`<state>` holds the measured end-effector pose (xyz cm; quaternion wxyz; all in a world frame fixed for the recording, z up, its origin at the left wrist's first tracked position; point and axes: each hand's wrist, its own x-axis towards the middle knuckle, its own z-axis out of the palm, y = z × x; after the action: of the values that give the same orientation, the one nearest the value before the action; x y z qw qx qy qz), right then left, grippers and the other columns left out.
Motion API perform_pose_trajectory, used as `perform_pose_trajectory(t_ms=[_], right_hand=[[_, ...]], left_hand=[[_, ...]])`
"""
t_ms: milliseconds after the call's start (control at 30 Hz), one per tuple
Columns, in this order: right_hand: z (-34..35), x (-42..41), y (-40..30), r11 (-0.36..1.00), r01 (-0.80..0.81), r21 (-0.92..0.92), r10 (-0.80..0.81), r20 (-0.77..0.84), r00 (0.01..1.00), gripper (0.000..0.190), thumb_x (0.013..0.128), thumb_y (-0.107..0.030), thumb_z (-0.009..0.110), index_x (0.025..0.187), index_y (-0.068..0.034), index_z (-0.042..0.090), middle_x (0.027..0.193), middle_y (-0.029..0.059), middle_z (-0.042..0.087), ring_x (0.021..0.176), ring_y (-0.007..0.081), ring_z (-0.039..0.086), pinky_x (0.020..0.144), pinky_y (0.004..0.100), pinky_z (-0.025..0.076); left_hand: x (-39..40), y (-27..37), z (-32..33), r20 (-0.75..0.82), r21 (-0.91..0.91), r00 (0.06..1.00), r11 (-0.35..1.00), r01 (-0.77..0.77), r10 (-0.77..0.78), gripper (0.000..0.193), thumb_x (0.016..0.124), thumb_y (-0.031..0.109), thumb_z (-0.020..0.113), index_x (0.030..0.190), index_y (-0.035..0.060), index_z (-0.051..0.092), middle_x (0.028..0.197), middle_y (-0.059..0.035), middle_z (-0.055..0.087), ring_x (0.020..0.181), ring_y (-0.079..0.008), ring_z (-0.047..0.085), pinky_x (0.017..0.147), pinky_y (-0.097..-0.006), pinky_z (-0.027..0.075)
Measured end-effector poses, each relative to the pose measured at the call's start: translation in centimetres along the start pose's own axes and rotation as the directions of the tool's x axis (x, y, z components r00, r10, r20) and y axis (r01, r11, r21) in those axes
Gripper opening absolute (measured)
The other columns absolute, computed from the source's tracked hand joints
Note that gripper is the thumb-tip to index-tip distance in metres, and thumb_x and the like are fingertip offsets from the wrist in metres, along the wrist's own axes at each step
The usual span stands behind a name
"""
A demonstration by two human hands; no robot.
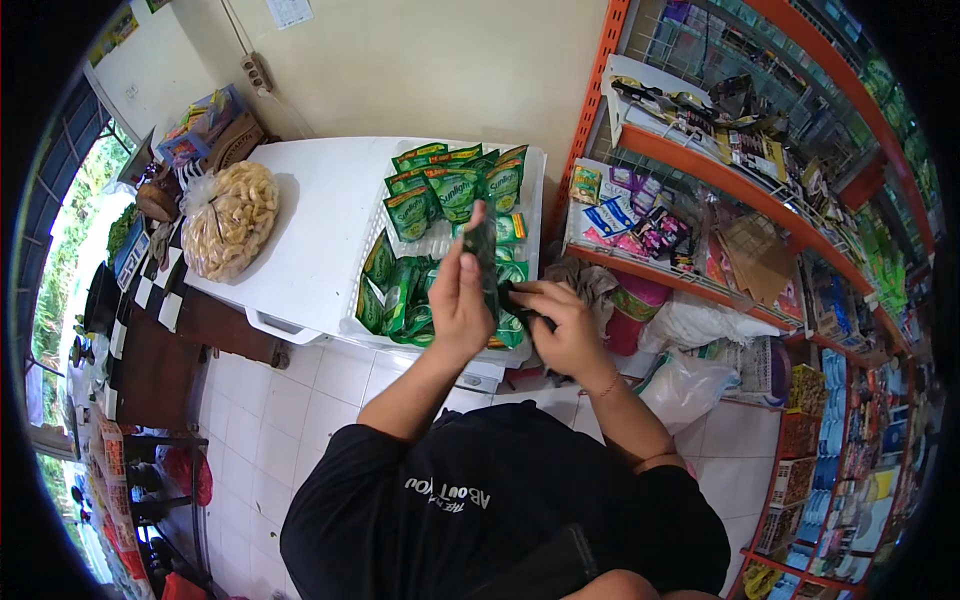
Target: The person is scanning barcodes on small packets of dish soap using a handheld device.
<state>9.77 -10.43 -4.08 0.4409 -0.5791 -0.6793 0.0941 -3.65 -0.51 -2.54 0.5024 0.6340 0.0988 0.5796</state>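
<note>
Above the near part of a white plastic tray (537, 195), my left hand (459, 296) supports a dark green pouch (481, 259) that is seen nearly edge-on. My right hand (559, 319) is at the pouch's lower right side, its fingers bent around something dark that I cannot make out, perhaps a cloth. Upright green Sunlight refill pouches (454, 193) fill the far part of the tray. More green pouches (409, 296) lie or lean in the near part, partly hidden behind my hands.
The tray rests on a white freezer-like top (315, 195) with a front handle. A clear bag of pale snacks (232, 221) sits at its left. An orange-edged metal shelf (690, 154) with packets rises at the right. White sacks (690, 390) lie on the floor below it.
</note>
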Motion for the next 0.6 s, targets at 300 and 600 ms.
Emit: perform_pose_trajectory(t_ms=[300, 600], right_hand=[[2.6, 0.3, -3.1, 0.977, 0.158, -0.14, -0.192, -0.273, 0.943, 0.047, 0.07, 0.004, 0.058, 0.116, -0.002, 0.064, 0.124, 0.0147, 0.059, 0.104, 0.0337, 0.057, 0.092, 0.042, 0.047], [1.6, -0.7, -1.6, 0.956, 0.263, -0.133, -0.272, -0.059, 0.96, 0.024, 0.069, 0.006, 0.058, 0.084, -0.008, 0.069, 0.105, 0.0058, 0.069, 0.093, 0.0292, 0.061, 0.077, 0.0373, 0.053]], left_hand=[[0.9, -1.8, 0.6, -0.047, -0.02, 0.999, 1.0, 0.0, -0.001, 0.045, 0.107, 0.022, 0.036, 0.142, -0.0063, 0.042, 0.145, -0.0166, 0.047, 0.132, -0.0197, 0.044, 0.111, -0.0315, 0.031], [1.9, -0.7, 0.0, -0.127, -0.027, 0.98, 0.988, 0.153, -0.155, 0.042, 0.107, 0.023, 0.039, 0.139, -0.0034, 0.048, 0.137, -0.0109, 0.055, 0.123, -0.0151, 0.05, 0.105, -0.0282, 0.037]])
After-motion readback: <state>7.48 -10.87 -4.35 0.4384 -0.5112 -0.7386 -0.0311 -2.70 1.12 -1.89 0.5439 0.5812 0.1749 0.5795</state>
